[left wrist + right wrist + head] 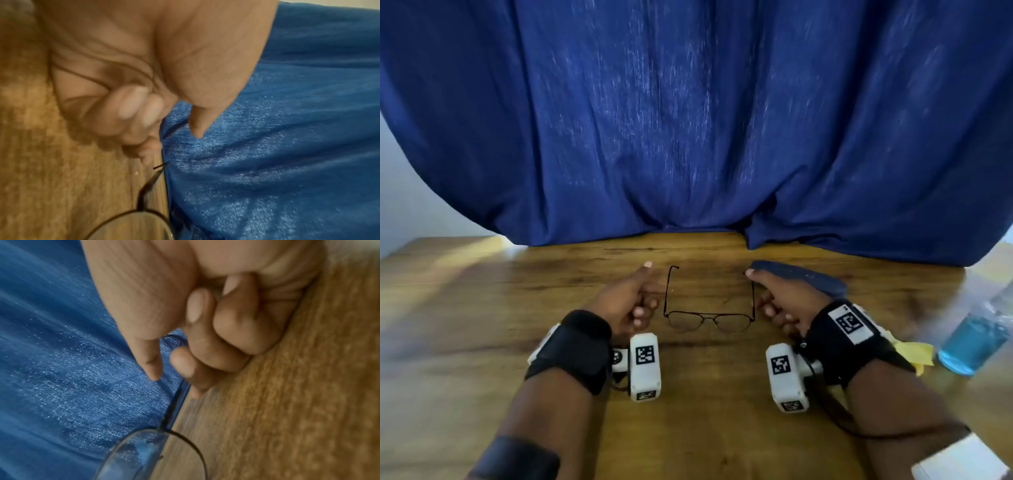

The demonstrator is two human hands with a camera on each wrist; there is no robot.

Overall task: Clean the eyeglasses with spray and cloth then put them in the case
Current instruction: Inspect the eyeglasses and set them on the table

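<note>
Both forearms enter from the near edge, each wrist strapped with a black band and a white tagged camera block; between them, on the wooden table, lie the eyeglasses, temples unfolded and pointing away, lenses nearest the person; left hand sits just beside the left temple, thumb raised, fingers curled toward the palm; the left wrist view shows those fingers folded near the temple tip, but whether they pinch the wire cannot be told; right hand mirrors it at the right temple, thumb extended, fingers curled, contact likewise uncertain; a dark blue case lies behind the right hand, near the blue curtain; spray bottle with blue liquid stands well to the right, a yellow cloth partly hidden beside it. Assessment: spray and cloth lie untouched; cleaning appears not yet begun, with spraying, wiping, folding and casing all outstanding.
</note>
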